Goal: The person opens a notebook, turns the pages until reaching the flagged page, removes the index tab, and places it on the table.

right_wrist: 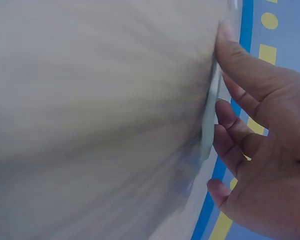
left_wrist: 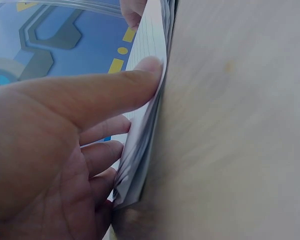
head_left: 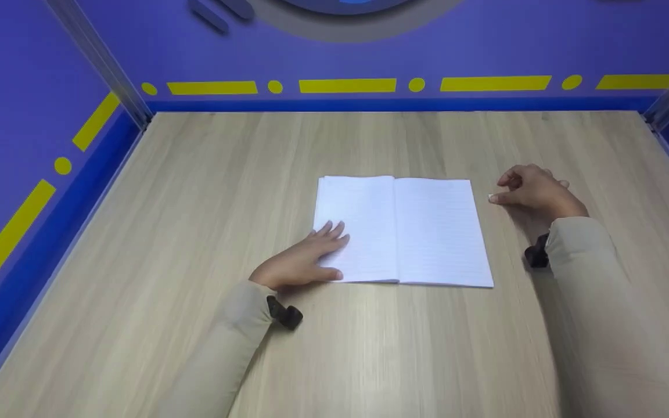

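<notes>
A notebook (head_left: 439,232) with ruled white pages lies spread on the wooden table. My left hand (head_left: 302,255) rests across its left page near the lower left corner, fingers spread. The left wrist view has the thumb (left_wrist: 110,92) touching the edge of the loosely stacked pages (left_wrist: 145,65). To the right of the notebook, apart from it, my right hand (head_left: 538,188) has bent fingers and pinches a small white thing (head_left: 491,198) at the thumb tip. Its kind is too small to tell. A pale strip (right_wrist: 209,125) shows beside the fingers in the right wrist view.
The wooden table (head_left: 195,191) extends around the notebook on all sides. A blue wall (head_left: 346,64) with yellow marks stands along the back edge, and another blue panel (head_left: 15,116) runs up the left side. Black wrist mounts (head_left: 286,313) sit at both cuffs.
</notes>
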The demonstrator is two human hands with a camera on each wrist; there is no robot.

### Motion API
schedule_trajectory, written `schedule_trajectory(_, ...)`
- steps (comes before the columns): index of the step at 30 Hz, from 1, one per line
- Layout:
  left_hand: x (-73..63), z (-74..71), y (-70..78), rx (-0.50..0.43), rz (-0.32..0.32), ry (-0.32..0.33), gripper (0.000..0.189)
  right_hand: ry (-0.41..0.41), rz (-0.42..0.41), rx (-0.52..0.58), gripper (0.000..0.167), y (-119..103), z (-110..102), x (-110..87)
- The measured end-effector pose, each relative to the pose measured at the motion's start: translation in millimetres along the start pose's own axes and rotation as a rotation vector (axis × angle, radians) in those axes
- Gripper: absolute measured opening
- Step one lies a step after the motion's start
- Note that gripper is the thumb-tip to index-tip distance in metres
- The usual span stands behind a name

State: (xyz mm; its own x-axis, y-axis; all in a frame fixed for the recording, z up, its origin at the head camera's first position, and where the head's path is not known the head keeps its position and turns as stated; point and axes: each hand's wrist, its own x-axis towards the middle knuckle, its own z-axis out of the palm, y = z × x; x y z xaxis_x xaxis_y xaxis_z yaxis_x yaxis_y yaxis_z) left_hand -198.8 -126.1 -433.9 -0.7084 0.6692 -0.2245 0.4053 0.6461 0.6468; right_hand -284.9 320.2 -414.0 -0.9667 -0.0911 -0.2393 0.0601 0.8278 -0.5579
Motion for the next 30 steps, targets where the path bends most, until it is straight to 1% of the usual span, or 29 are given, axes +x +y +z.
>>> schedule_trajectory(6,1.1,0.2,-0.3,0.005,0.001,-0.002,0.071,0.036,0.002,0.032,0.046,1.7,1.9,-2.8)
schedule_trajectory(10,1.3,-0.1,-0.4,0.006,-0.002,0.000,0.071,0.046,0.001,0.054,0.040,1.9,2.7,-2.7)
schedule_trajectory(15,2.3,-0.1,-0.6,0.002,-0.006,-0.002,0.071,0.059,-0.002,0.039,0.034,1.7,3.1,-2.4)
schedule_trajectory(23,4.5,-1.4,-2.7,0.010,-0.004,0.005,0.070,0.059,-0.026,0.017,0.031,1.2,3.5,-2.4)
schedule_trajectory(26,4.8,-2.3,-3.8,0.006,-0.011,0.006,0.070,0.057,-0.035,0.002,0.032,-0.7,3.6,-3.2)
schedule_trajectory(30,5.2,-3.5,-5.1,0.001,-0.015,0.000,0.070,0.067,-0.069,-0.028,0.033,-1.4,5.8,-3.5)
